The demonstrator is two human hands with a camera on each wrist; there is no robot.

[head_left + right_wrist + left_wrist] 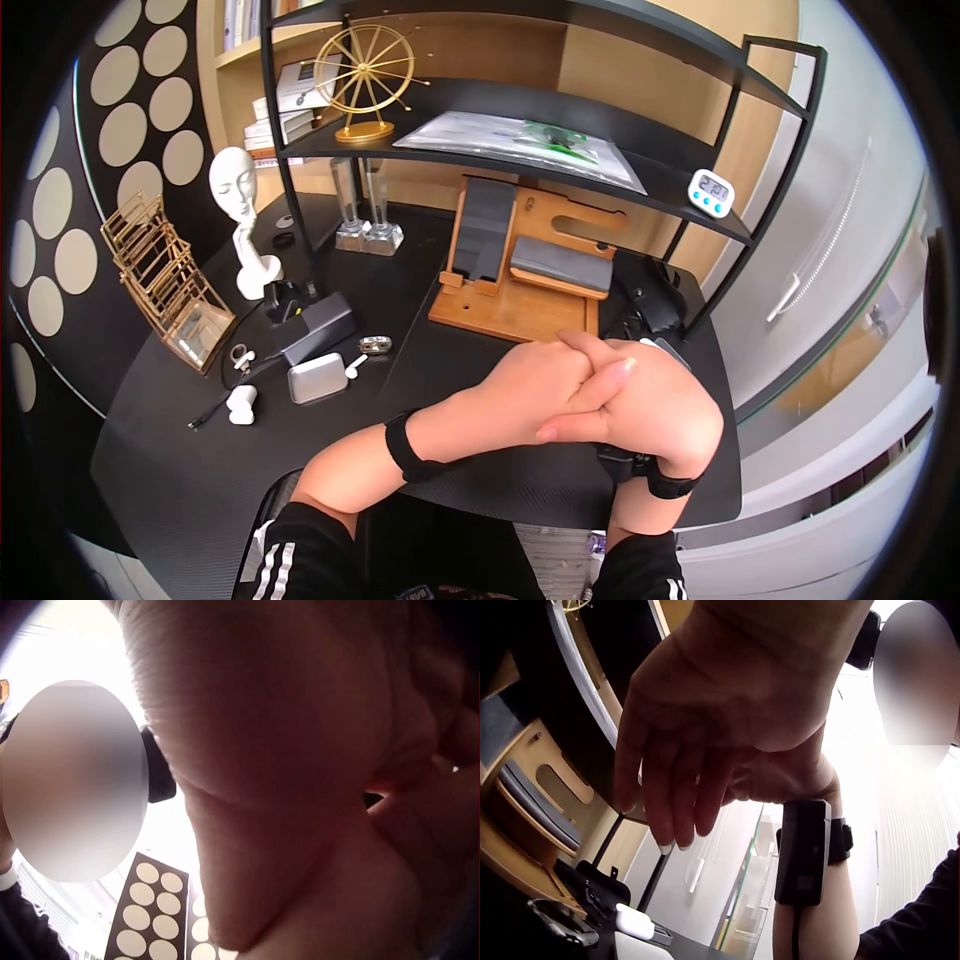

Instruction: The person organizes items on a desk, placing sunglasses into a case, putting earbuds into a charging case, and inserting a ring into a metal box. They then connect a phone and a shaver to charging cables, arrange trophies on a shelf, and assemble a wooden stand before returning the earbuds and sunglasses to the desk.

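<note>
My left hand (pixel 535 385) and right hand (pixel 660 410) are joined over the front right of the black desk (pixel 300 455). The two thumbs cross on the upper side, the left thumb lying over the right hand. The right hand's thumb and a finger lap round the left hand. In the left wrist view, the left hand (pixel 727 697) reaches down with straight fingers (pixel 682 787), the right hand (pixel 799 772) behind it. Skin of the joined hands, with the right hand (pixel 262 750) nearest, fills most of the right wrist view. No object shows between them.
A wooden phone stand (pixel 515 312) stands behind the hands. To the left lie a dark grey case (pixel 315 328), a silver tin (pixel 317 380) and a white earbud (pixel 357 366). A black shelf (pixel 445 150) spans the back, bearing a timer (pixel 711 193) and a gold wheel ornament (pixel 365 132).
</note>
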